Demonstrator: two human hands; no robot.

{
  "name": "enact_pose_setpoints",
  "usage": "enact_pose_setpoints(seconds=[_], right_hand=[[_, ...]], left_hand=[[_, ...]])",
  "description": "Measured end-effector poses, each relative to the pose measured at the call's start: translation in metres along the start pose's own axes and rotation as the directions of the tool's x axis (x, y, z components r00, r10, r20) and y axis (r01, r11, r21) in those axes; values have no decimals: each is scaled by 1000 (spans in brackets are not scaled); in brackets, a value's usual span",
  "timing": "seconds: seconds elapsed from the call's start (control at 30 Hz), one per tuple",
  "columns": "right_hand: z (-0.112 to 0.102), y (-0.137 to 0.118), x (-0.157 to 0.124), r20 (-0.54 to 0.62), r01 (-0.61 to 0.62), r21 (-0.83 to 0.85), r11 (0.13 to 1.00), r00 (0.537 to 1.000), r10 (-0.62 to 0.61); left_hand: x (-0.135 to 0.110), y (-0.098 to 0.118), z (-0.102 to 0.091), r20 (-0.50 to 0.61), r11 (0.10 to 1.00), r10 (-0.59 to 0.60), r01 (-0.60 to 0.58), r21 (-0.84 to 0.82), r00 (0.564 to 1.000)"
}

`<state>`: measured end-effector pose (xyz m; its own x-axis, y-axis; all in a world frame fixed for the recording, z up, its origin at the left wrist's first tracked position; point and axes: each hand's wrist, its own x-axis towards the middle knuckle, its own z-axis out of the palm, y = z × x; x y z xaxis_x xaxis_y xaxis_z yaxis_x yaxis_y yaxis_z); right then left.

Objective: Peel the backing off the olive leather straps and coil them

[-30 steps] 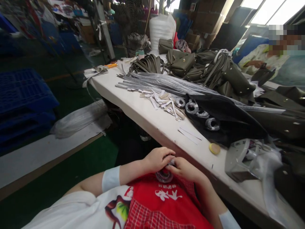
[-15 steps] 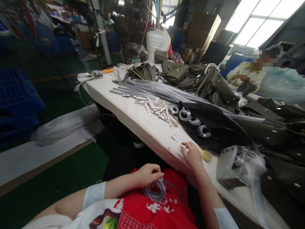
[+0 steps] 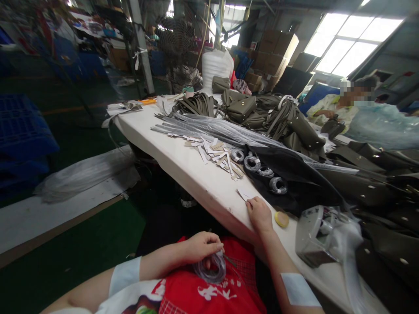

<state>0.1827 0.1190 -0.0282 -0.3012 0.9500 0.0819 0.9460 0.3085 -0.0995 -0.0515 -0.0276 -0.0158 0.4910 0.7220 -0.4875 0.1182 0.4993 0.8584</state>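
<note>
Our right hand (image 3: pixel 259 213), moved off the coil (image 3: pixel 220 273), now touches a paper strip (image 3: pixel 241 193) on the table (image 3: pixel 183 168); we cannot tell whether it grips. Our left hand (image 3: pixel 204 246) clasps the coil over our red apron (image 3: pixel 186 288), presumably keeping its loops wound.

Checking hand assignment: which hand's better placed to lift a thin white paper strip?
Probably right: the right hand is at the strip, whereas the left hand holds the round, glossy grey, plastic-looking coil.

Left hand (image 3: pixel 205 245) low, curled close to body; right hand (image 3: pixel 259 213) farther forward, back upward.
</note>
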Motion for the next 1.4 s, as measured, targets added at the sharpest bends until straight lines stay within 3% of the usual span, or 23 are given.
enact_pose_setpoints(seconds=[1.4], right_hand=[[-12, 5, 6, 90, 96, -23, 995, 992, -93]], left_hand=[[1, 3, 0, -24, 1000, -14, 14, -6, 1000]])
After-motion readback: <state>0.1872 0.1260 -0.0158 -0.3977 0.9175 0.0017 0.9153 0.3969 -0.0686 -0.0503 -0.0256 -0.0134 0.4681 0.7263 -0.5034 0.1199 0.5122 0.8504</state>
